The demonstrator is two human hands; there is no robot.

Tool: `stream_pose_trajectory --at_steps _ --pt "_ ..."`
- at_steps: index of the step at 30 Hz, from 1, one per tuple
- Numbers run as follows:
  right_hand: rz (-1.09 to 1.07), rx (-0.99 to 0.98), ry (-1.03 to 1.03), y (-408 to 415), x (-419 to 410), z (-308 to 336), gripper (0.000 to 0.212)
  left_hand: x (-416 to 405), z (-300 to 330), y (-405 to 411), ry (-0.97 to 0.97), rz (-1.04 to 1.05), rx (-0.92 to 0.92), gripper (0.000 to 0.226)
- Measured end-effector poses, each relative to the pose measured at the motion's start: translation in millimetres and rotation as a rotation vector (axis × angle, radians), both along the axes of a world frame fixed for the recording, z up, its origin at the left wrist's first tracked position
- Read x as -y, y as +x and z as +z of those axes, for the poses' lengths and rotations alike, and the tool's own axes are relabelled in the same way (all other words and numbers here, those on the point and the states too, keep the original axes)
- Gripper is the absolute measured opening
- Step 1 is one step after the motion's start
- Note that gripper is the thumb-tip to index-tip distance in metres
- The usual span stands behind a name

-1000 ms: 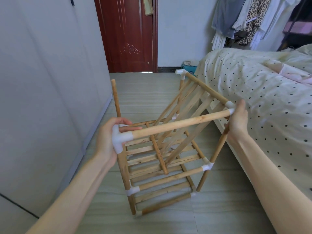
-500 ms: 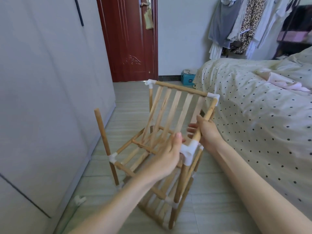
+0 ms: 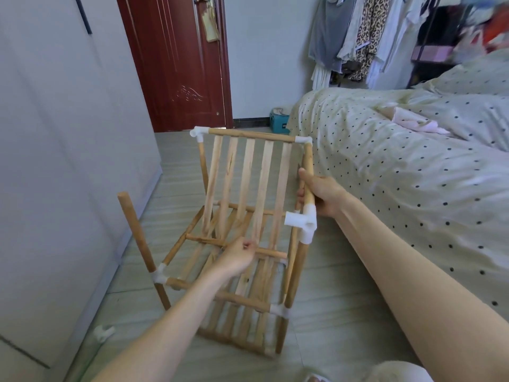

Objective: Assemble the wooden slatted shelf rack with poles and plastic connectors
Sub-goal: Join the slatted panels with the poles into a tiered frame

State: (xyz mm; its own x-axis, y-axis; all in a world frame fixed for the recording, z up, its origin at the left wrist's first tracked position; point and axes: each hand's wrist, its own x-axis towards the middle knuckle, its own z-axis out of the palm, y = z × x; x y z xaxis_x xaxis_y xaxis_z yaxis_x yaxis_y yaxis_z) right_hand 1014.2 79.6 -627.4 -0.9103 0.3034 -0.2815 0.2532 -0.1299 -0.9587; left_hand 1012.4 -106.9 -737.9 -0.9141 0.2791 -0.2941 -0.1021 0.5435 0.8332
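Midway through assembly, the wooden rack (image 3: 245, 232) stands tilted on the floor (image 3: 330, 312) beside a bed (image 3: 399, 166). The right hand (image 3: 321, 195) wraps a side pole just above an open white connector (image 3: 301, 221); the left hand (image 3: 238, 257) pinches a loose slat rail at its fingertips. Seating that rail's end into the connector looks next. No writing is legible.
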Motion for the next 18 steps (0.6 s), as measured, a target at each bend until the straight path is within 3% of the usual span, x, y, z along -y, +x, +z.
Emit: stream_pose_trajectory --at_steps 3,8,14,18 --pt "-0.006 -0.015 0.036 5.7 3.5 -4.8 0.024 1.3 -19.1 -13.0 0.083 0.135 0.182 0.038" --pt "0.005 -0.058 -0.082 28.2 16.2 -13.3 0.011 -2.4 -53.1 -38.3 0.514 0.488 0.535 0.045" --pt "0.024 -0.133 -0.234 39.8 16.8 -17.1 0.017 -16.9 -87.2 -51.0 0.882 0.694 0.739 0.024" --pt "0.036 -0.132 -0.209 35.9 14.2 -18.2 0.018 -35.9 -87.9 -59.3 1.033 0.714 0.723 0.033"
